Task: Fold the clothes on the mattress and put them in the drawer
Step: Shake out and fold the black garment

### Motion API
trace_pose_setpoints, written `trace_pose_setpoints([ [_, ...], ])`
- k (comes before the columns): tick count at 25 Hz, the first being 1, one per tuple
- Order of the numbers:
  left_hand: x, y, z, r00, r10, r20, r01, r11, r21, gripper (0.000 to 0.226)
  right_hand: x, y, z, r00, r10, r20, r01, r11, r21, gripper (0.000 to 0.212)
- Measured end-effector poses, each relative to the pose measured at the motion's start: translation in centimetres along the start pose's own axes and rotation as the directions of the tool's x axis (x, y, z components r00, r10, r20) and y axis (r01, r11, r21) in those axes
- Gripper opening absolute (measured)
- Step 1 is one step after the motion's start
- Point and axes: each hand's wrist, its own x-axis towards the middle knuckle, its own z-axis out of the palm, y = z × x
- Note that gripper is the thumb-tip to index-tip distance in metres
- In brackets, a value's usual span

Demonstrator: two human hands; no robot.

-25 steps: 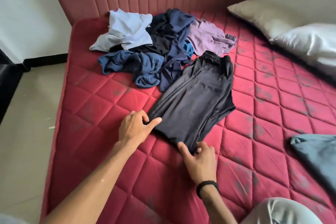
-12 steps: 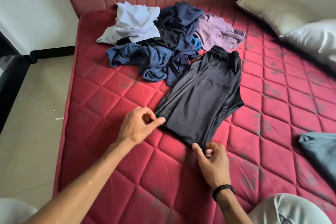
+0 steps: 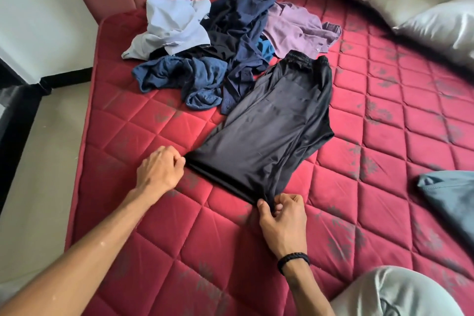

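Both hands (image 3: 160, 170) (image 3: 282, 215) pinching the trousers' (image 3: 269, 131) near corners, so lift evenly and fold toward the waistband (image 3: 306, 58).

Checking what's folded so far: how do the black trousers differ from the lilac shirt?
The black trousers lie flat and smoothed, apart from the heap; the lilac shirt is crumpled at the heap's edge. The left hand and right hand pinch the trousers' near corners; nothing touches the shirt. Both rest on the mattress.
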Motion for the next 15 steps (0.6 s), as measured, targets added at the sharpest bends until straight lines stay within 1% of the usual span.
trace_pose_setpoints([
  [1,0.3,0.1,-0.1,0.999,-0.002,0.053,0.003,1.0,-0.006,0.014,-0.1,0.0,0.0,1.0,-0.017,-0.007,0.017,1.0,0.018,0.03],
  [2,0.4,0.5,0.1,0.997,0.002,0.076,0.001,1.0,-0.031,0.016,-0.3,0.1,0.0,0.999,-0.034,-0.014,0.034,0.999,0.04,0.03],
  [3,0.3,1.3,0.2,0.996,-0.002,0.09,0.007,0.999,-0.052,0.024,-0.4,0.2,0.1,0.999,-0.046,-0.025,0.047,0.997,0.055,0.031],
  [5,-0.1,3.2,0.4,0.994,-0.033,0.107,0.038,0.998,-0.042,0.053,-0.8,0.3,0.7,0.996,-0.068,-0.056,0.071,0.996,0.057,0.035],
  [7,0.1,5.1,0.8,0.981,-0.14,0.137,0.161,0.974,-0.159,0.075,-0.8,0.4,1.0,0.991,-0.099,-0.089,0.104,0.993,0.05,0.036],
  [8,0.4,5.9,1.0,0.97,-0.188,0.153,0.217,0.956,-0.197,0.081,-0.8,0.5,1.0,0.989,-0.115,-0.098,0.12,0.992,0.048,0.035],
  [9,0.4,6.3,1.2,0.967,-0.196,0.161,0.226,0.955,-0.192,0.082,-0.9,0.6,1.0,0.987,-0.126,-0.098,0.131,0.991,0.042,0.032],
  [11,0.1,6.2,1.8,0.987,-0.108,0.122,0.122,0.986,-0.112,0.069,-1.1,0.5,0.8,0.986,-0.154,-0.064,0.155,0.988,0.01,0.026],
  [12,-0.2,6.1,1.7,0.989,-0.068,0.13,0.078,0.995,-0.07,0.061,-1.4,0.4,0.4,0.986,-0.167,-0.028,0.166,0.986,-0.015,0.023],
  [13,-0.6,5.5,1.5,0.986,-0.066,0.153,0.072,0.997,-0.032,0.059,-2.0,0.2,0.1,0.985,-0.174,0.011,0.174,0.983,-0.062,0.021],
  [15,-2.0,3.6,0.5,0.967,-0.109,0.229,0.117,0.993,-0.024,0.061,-3.7,-0.2,-1.0,0.975,-0.191,0.11,0.211,0.952,-0.22,0.02],
])
